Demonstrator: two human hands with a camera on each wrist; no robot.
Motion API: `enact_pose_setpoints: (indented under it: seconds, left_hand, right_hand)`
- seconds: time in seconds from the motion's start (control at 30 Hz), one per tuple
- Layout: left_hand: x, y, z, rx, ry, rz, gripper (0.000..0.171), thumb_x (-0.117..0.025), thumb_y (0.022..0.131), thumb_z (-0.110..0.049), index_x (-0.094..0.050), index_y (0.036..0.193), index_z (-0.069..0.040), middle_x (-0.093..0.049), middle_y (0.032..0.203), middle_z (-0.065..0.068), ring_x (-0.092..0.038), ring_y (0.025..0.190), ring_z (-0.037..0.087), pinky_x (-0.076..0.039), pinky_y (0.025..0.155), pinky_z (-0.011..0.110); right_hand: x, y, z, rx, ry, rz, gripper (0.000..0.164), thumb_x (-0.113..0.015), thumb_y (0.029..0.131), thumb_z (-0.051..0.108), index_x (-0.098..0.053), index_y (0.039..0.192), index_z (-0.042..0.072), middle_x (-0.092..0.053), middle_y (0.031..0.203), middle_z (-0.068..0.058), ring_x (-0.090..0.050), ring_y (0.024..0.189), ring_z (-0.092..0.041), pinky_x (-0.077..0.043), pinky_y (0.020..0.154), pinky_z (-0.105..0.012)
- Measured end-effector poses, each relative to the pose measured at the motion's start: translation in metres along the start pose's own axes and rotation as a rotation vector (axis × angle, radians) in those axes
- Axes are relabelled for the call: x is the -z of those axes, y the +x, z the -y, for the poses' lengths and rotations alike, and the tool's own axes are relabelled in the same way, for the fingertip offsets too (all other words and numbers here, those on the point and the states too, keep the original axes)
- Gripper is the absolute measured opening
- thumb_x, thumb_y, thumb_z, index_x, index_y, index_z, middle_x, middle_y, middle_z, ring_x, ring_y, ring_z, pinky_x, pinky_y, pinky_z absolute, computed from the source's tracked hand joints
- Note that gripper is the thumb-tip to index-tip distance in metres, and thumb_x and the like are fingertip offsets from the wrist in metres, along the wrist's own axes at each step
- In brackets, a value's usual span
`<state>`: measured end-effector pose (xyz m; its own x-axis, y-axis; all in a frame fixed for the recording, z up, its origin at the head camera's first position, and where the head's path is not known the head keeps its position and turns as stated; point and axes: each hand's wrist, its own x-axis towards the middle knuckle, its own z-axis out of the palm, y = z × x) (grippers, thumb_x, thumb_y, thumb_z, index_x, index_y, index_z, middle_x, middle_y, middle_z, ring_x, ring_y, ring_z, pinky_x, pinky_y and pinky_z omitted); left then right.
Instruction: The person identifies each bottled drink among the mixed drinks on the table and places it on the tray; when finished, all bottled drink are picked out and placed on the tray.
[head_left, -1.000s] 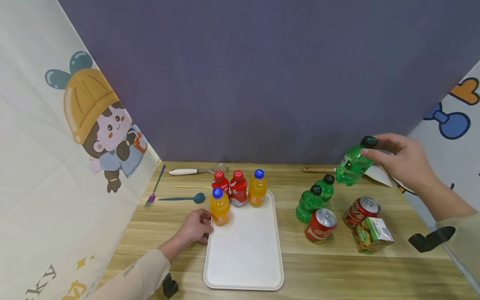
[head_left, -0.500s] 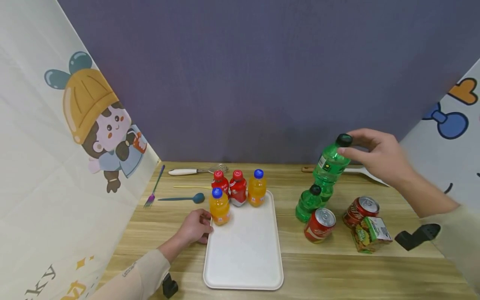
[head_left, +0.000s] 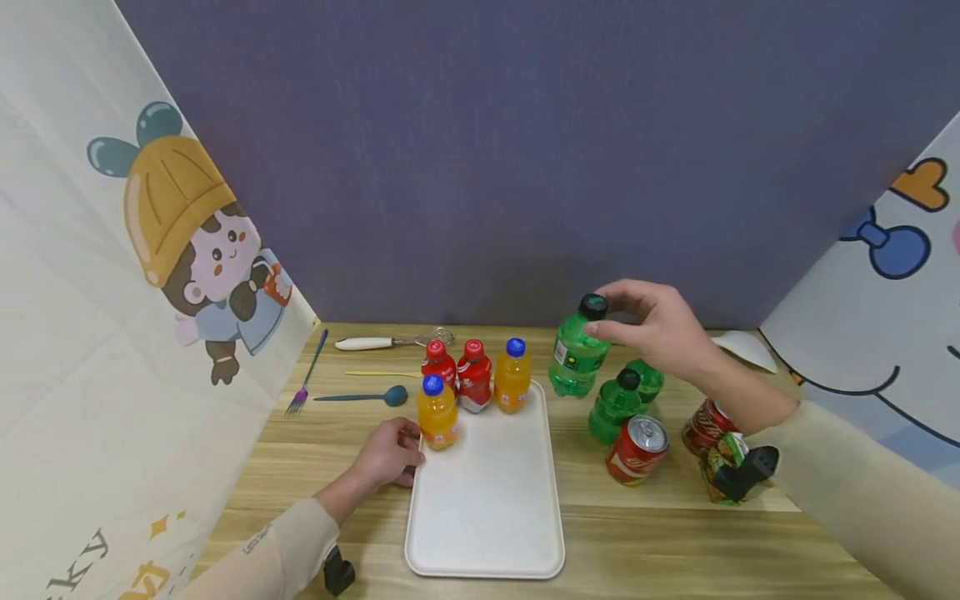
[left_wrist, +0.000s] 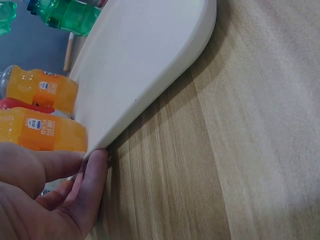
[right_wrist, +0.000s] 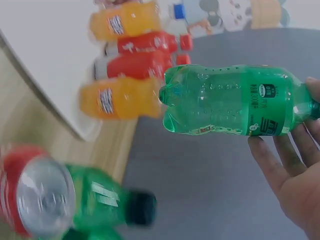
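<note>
My right hand (head_left: 656, 327) pinches a green soda bottle (head_left: 577, 357) near its black cap, holding it raised just right of the tray's far corner. In the right wrist view that green bottle (right_wrist: 225, 100) shows its label, the thumb and fingers around its neck end. My left hand (head_left: 392, 454) pinches the left edge of the white tray (head_left: 483, 517); the left wrist view shows thumb and fingers (left_wrist: 95, 175) on the rim. At the tray's far end stand two orange soda bottles with blue caps, one near (head_left: 437, 414) and one far (head_left: 513, 377), and two red bottles (head_left: 475, 379).
Right of the tray are two more green bottles (head_left: 615, 408), a red can (head_left: 637, 450), another can (head_left: 705, 427) and a small carton (head_left: 723, 467) partly behind the sleeve. A whisk (head_left: 375, 342), a blue spoon (head_left: 375, 397) and a fork (head_left: 303, 387) lie at the left.
My right hand has carried the green bottle leftward, past the other green bottles toward the tray. The left hand stays on the tray edge.
</note>
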<state>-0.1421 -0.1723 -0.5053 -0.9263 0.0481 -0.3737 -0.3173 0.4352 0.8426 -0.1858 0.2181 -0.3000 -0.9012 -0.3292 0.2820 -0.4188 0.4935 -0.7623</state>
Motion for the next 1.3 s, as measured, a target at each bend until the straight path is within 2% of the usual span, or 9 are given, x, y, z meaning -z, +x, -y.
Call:
enact_pose_setpoints:
  seconds: [0.2, 0.4, 0.63, 0.8, 1.03, 1.17, 1.3]
  left_hand:
    - [0.000, 0.000, 0.000, -0.003, 0.006, 0.000, 0.039, -0.072, 0.087, 0.006, -0.058, 0.124, 0.004, -0.059, 0.093, 0.013, -0.063, 0.071, 0.021, -0.065, 0.055, 0.036]
    - [0.001, 0.000, -0.001, -0.011, 0.003, -0.003, 0.040, -0.072, 0.086, 0.007, -0.058, 0.124, 0.005, -0.060, 0.094, 0.014, -0.064, 0.071, 0.022, -0.065, 0.055, 0.036]
    - [0.002, 0.000, 0.000, 0.000, 0.022, 0.003, 0.040, -0.072, 0.087, 0.006, -0.058, 0.125, 0.004, -0.060, 0.095, 0.014, -0.064, 0.072, 0.022, -0.065, 0.055, 0.036]
    - [0.002, 0.000, 0.001, -0.001, 0.014, 0.005, 0.040, -0.072, 0.087, 0.006, -0.058, 0.125, 0.004, -0.060, 0.095, 0.014, -0.064, 0.072, 0.022, -0.065, 0.056, 0.036]
    - [0.002, -0.001, 0.000, -0.002, 0.011, 0.006, 0.040, -0.072, 0.087, 0.006, -0.058, 0.125, 0.005, -0.060, 0.095, 0.014, -0.064, 0.073, 0.022, -0.065, 0.056, 0.036]
    - [0.002, -0.002, 0.000, -0.003, 0.010, 0.005, 0.041, -0.072, 0.086, 0.006, -0.058, 0.125, 0.005, -0.060, 0.095, 0.014, -0.064, 0.073, 0.022, -0.065, 0.056, 0.036]
    - [0.002, -0.002, 0.000, -0.003, 0.015, 0.006, 0.042, -0.072, 0.086, 0.006, -0.058, 0.125, 0.005, -0.060, 0.095, 0.014, -0.064, 0.073, 0.022, -0.065, 0.056, 0.036]
  right_hand:
    - [-0.037, 0.009, -0.003, 0.059, 0.064, 0.074, 0.027, -0.081, 0.089, 0.016, -0.073, 0.114, 0.012, -0.073, 0.110, -0.004, -0.067, 0.102, -0.017, -0.061, 0.082, -0.027]
    - [-0.071, 0.009, -0.006, 0.032, 0.118, 0.105, 0.029, -0.084, 0.087, 0.020, -0.073, 0.113, 0.015, -0.073, 0.111, -0.002, -0.067, 0.103, -0.021, -0.064, 0.079, -0.033]
    - [-0.103, 0.009, -0.008, 0.010, 0.148, 0.122, 0.031, -0.084, 0.086, 0.019, -0.072, 0.114, 0.014, -0.073, 0.112, -0.001, -0.067, 0.107, -0.021, -0.062, 0.088, -0.045]
    - [-0.122, 0.007, -0.010, 0.001, 0.158, 0.119, 0.031, -0.084, 0.086, 0.018, -0.072, 0.113, 0.012, -0.073, 0.112, -0.001, -0.067, 0.105, -0.022, -0.064, 0.085, -0.039]
    - [-0.144, 0.005, -0.016, 0.008, 0.122, 0.106, 0.029, -0.085, 0.085, 0.019, -0.072, 0.110, 0.014, -0.073, 0.109, 0.001, -0.068, 0.104, -0.020, -0.063, 0.092, -0.045]
    - [-0.155, 0.002, -0.017, -0.035, 0.116, 0.115, 0.030, -0.085, 0.085, 0.019, -0.072, 0.112, 0.013, -0.073, 0.111, 0.000, -0.069, 0.104, -0.020, -0.065, 0.085, -0.032]
    - [-0.164, 0.000, -0.017, -0.059, 0.133, 0.128, 0.031, -0.085, 0.085, 0.019, -0.071, 0.112, 0.013, -0.073, 0.113, -0.001, -0.069, 0.105, -0.020, -0.064, 0.084, -0.027]
